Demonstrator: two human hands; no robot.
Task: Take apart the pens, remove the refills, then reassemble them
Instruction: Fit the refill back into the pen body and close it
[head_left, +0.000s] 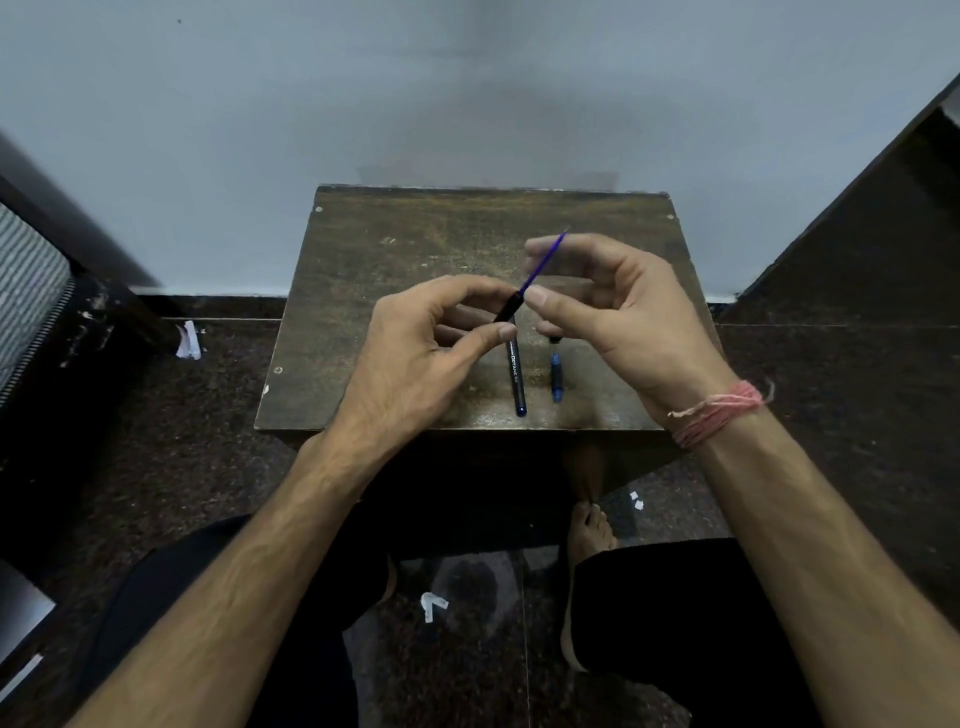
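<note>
Wooden stool (363, 270): spare pen (516, 376) and blue cap (556, 378) lie beneath the hands. Left hand (421, 358) pinches black barrel (508, 310); right hand (618, 317) pinches blue refill (545, 261), angled up-right away from the barrel.

White lettering, seemingly "OCTANE", along the black pen (515, 375) on the wooden table (363, 291).

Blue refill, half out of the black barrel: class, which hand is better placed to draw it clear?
Right. The right hand already pinches the blue refill beside the barrel's mouth, while the left hand steadies the black barrel.
</note>
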